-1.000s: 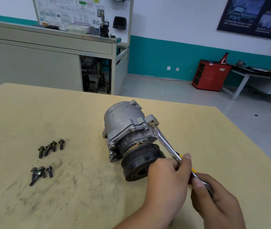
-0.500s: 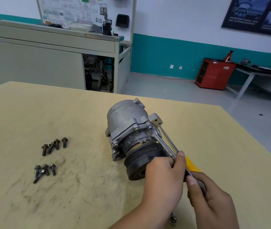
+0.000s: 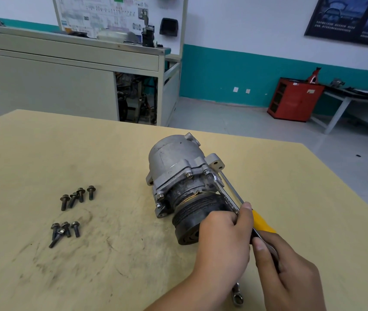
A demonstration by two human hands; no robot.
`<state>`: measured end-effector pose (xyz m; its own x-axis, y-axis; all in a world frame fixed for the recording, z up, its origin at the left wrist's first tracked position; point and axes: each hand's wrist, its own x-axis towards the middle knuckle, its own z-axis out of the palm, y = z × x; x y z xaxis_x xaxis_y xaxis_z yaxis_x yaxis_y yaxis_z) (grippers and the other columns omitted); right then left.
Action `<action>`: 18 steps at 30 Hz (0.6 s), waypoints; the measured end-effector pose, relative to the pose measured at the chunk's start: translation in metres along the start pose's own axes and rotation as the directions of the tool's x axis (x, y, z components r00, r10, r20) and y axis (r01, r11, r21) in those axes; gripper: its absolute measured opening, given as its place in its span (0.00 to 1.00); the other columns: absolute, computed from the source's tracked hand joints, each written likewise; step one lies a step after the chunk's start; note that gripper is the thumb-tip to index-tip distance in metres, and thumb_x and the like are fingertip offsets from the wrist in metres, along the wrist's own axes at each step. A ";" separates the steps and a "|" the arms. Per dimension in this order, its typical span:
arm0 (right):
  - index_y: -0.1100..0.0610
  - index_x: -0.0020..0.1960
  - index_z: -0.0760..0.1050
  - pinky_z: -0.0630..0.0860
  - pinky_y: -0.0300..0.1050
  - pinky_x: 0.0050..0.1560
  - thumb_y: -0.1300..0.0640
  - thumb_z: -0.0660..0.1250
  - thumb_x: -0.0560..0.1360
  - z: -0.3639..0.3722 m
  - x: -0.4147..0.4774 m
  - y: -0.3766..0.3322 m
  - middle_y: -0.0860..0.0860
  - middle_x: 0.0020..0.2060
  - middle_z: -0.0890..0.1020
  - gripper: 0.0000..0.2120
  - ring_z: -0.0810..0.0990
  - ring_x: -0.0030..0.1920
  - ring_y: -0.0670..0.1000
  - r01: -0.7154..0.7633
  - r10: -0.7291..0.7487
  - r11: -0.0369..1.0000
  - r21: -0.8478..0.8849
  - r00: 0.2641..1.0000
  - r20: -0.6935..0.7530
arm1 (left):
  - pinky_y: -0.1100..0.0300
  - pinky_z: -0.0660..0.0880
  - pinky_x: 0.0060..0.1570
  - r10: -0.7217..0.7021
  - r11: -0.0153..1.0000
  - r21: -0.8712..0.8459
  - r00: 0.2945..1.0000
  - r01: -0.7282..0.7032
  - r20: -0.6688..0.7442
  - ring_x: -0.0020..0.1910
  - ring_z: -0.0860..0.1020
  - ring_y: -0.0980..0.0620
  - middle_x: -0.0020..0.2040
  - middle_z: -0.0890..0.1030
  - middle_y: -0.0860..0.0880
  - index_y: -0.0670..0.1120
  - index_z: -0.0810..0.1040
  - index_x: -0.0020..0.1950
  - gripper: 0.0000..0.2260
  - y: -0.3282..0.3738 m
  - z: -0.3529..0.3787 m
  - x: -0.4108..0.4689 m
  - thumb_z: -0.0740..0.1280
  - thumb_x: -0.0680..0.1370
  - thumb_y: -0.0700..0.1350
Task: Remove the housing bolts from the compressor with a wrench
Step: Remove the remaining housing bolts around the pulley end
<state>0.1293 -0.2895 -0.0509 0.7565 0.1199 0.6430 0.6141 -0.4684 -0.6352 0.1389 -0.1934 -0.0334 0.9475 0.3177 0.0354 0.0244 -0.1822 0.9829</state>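
A grey metal compressor (image 3: 174,162) with a black pulley (image 3: 197,215) lies on its side on the yellow table (image 3: 66,153). A silver wrench (image 3: 223,194) sits with its head on a housing bolt (image 3: 207,172) at the compressor's right flange. My left hand (image 3: 223,241) grips the wrench shaft near the pulley. My right hand (image 3: 286,272) grips the wrench's near end. More bolts (image 3: 189,175) remain in the flange. Several removed bolts (image 3: 77,196) lie in two groups, the nearer one (image 3: 64,231) at the table's left.
A yellow-handled screwdriver (image 3: 261,223) lies on the table beside the wrench, right of the compressor. Another wrench end (image 3: 237,296) shows under my forearms. Beyond the table stand a grey workbench (image 3: 66,70) and a red cabinet (image 3: 295,98).
The wrench handle has swung slightly toward the pulley with both hands on it; the yellow screwdriver handle behind it has come into sight. The second wrench end now shows below my hands.
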 end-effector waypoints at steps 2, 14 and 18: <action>0.41 0.45 0.79 0.66 0.22 0.33 0.59 0.64 0.69 0.000 0.001 -0.001 0.39 0.43 0.80 0.14 0.76 0.34 0.31 0.022 -0.022 1.000 -0.006 1.000 -0.006 | 0.57 0.62 0.31 -0.001 1.000 -0.004 1.000 0.001 -0.003 0.26 0.64 0.50 0.25 0.67 0.42 0.43 0.65 0.25 0.26 0.000 0.000 0.000 0.58 0.79 0.56; 0.59 0.50 0.81 0.65 0.21 0.38 0.44 0.47 0.82 -0.001 0.002 -0.005 0.46 0.34 0.82 0.28 0.75 0.36 0.42 0.213 -0.204 0.965 -0.152 0.976 0.073 | 0.59 0.63 0.29 -0.011 0.997 -0.076 1.000 0.010 -0.009 0.25 0.65 0.51 0.23 0.68 0.45 0.38 0.67 0.29 0.26 -0.001 0.001 -0.007 0.59 0.79 0.55; 0.60 0.50 0.82 0.69 0.29 0.36 0.44 0.47 0.82 -0.002 0.004 -0.005 0.50 0.29 0.82 0.29 0.73 0.37 0.45 0.253 -0.241 0.949 -0.188 0.967 0.082 | 0.59 0.63 0.27 -0.028 0.995 -0.097 1.000 0.027 -0.013 0.24 0.66 0.50 0.23 0.69 0.45 0.40 0.67 0.27 0.25 0.000 0.001 -0.008 0.59 0.79 0.55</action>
<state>0.1287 -0.2882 -0.0440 0.6017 0.3005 0.7400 0.7316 -0.5791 -0.3597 0.1314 -0.1971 -0.0339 0.9424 0.3342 0.0102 0.0184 -0.0823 0.9964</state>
